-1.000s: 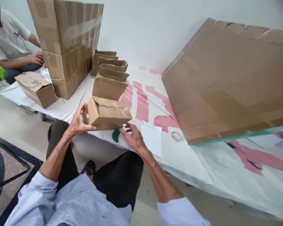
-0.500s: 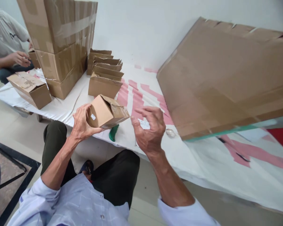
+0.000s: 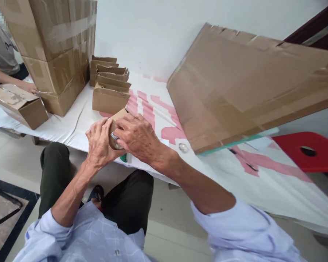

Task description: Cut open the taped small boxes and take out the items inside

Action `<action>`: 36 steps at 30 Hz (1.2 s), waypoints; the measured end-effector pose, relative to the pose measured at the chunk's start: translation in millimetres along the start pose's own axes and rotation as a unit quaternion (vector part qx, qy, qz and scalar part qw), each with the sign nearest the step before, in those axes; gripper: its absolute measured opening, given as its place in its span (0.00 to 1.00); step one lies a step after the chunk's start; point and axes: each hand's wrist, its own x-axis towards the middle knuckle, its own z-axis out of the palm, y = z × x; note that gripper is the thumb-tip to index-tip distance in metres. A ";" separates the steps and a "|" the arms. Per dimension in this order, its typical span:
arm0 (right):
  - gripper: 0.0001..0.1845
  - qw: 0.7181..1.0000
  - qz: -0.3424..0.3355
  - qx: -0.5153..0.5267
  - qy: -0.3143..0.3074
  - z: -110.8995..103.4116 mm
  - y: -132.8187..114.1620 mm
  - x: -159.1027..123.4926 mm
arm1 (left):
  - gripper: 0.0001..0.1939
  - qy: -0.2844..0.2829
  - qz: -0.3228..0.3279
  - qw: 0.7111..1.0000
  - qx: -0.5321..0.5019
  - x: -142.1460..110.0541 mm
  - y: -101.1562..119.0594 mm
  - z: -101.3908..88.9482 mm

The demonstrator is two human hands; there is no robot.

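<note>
Brown cardboard fills the left edge, where a closed carton (image 3: 34,112) rests on the white cloth (image 3: 71,127) near a co-worker's hand (image 3: 30,87). Just beside it rises a taped stack of boxes (image 3: 62,69), then a row of open boxes (image 3: 109,101) with their flaps up.

Nearer to us, at the front edge of the cloth, is the small box (image 3: 119,115) between our 2 hands. Our left hand (image 3: 98,142) cups its left side, fingers curved round the cardboard, thumb low. Our right hand (image 3: 142,136) is narrow, its fingers bent against the end panel by a small pale patch (image 3: 114,135); we cannot tell whether they pinch anything. A green item (image 3: 123,158) shows just below.

We judge the box light enough for 1 hand, though we cannot see what it contains. Its walls look thin but fairly stiff: firm along the folded edges, likely to dent if we squeeze mid-panel. Plain cardboard should grip well; any glossy tape may feel slicker. A broad hold low on the opposite side walls, near the corners, seems best, with the fingers off the flaps, which could give.

Farther right lie a clear packet (image 3: 183,147) and a large cardboard-covered panel (image 3: 248,80), with a red stool (image 3: 314,153) beyond.
</note>
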 end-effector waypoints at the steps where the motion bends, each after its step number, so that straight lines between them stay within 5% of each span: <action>1: 0.11 1.000 -0.003 0.001 -0.006 -1.0 -0.1 0.2 | 0.48 0.002 0.000 1.000 0.002 0.3 0.8 -0.2; 12: 0.13 1.000 -0.013 0.011 -0.019 -3.9 3.1 -3.4 | 0.49 0.004 0.014 1.000 0.018 0.6 6.6 2.7; 20: 0.17 0.995 0.047 0.030 -0.081 -14.6 3.3 2.6 | 0.50 -0.018 0.006 0.999 0.027 4.7 13.5 2.7; 29: 0.14 0.998 0.043 0.038 -0.024 -6.1 9.3 -7.7 | 0.48 -0.018 0.008 0.999 0.041 5.8 20.6 5.9; 36: 0.14 0.996 0.064 0.045 -0.043 -10.6 11.0 -8.5 | 0.46 -0.008 0.008 0.999 0.044 6.5 26.7 8.1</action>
